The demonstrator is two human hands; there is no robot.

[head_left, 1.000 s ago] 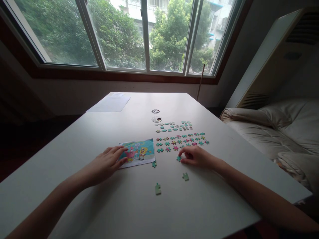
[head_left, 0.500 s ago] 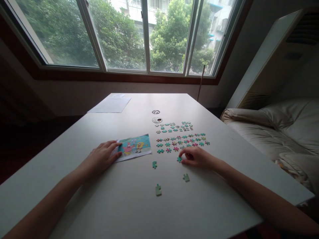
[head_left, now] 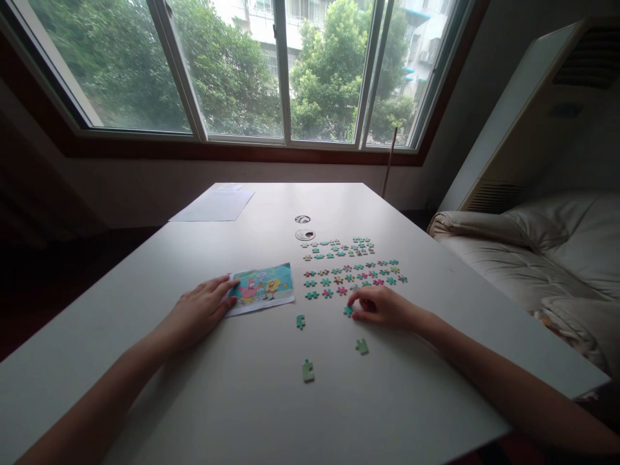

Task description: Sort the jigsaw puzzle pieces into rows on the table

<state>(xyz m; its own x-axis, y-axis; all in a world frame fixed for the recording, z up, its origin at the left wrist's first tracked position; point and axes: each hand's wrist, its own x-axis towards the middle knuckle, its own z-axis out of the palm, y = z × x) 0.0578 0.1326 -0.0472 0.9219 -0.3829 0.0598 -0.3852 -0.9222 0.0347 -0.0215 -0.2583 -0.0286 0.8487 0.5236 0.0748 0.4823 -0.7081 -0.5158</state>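
My left hand (head_left: 206, 303) lies on the table with its thumb and fingers apart, the tips resting on the left edge of a cartoon picture sheet (head_left: 264, 284). On the right, my right hand (head_left: 380, 306) has thumb and forefinger closed round a teal puzzle piece (head_left: 348, 311) at the tabletop. Left of that piece lies a teal puzzle piece with darker marks (head_left: 301, 321). Nearer to me are two pale green puzzle pieces, one on the right (head_left: 361, 347) and another on the left (head_left: 309, 371).
Several loose puzzle pieces (head_left: 338, 279) lie in rows on the white table (head_left: 232, 407), beyond my right hand. Two round cut-outs (head_left: 305, 235) sit farther back. White paper (head_left: 213, 205) covers the far left corner. A cushioned sofa (head_left: 513, 239) stands right of the table.
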